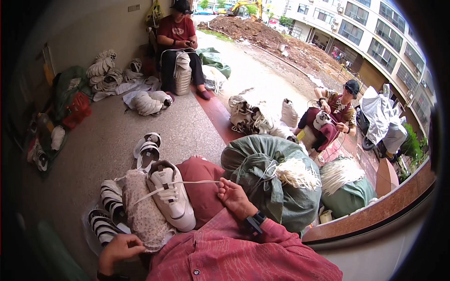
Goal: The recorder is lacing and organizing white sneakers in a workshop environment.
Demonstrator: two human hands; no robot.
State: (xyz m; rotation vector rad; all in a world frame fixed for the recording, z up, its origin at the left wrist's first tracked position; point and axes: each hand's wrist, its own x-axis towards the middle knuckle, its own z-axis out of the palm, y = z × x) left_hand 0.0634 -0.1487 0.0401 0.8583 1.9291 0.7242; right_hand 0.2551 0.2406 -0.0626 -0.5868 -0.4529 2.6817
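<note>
The right hand (pixel 229 192), near the middle of the scene, pinches a white shoelace (pixel 197 181) between thumb and fingertips, the other fingers curled in. The lace stretches nearly level to the left, into the lacing of a white sneaker (pixel 179 207); another length slants from the shoe across the floral-patterned cloth (pixel 140 199) to its left. The sneaker rests on the person's lap, between that cloth and the reddish trouser leg (pixel 199 187), its opening on the far side.

The left hand (pixel 121 248) is near and to the left, by the near end of the floral cloth, well apart from the sneaker. Its fingers are curled with the thumb close to them; I cannot tell whether anything is pinched there. A dark watch (pixel 254 222) sits on the right wrist.

Just left of the cloth lie black-and-white striped shoe stacks (pixel 112 199), and beyond it more white shoes (pixel 149 152) stand on the speckled floor (pixel 187 126). To the right bulges a green sack (pixel 255 187) with a bundle of white laces (pixel 298 173) on it. Farther right, one co-worker (pixel 335 110) sits bent over handwork; another (pixel 178 42) sits at the far left beside a wall. Outside, an excavator (pixel 246 7) stands by a mound of brown earth (pixel 248 30).
</note>
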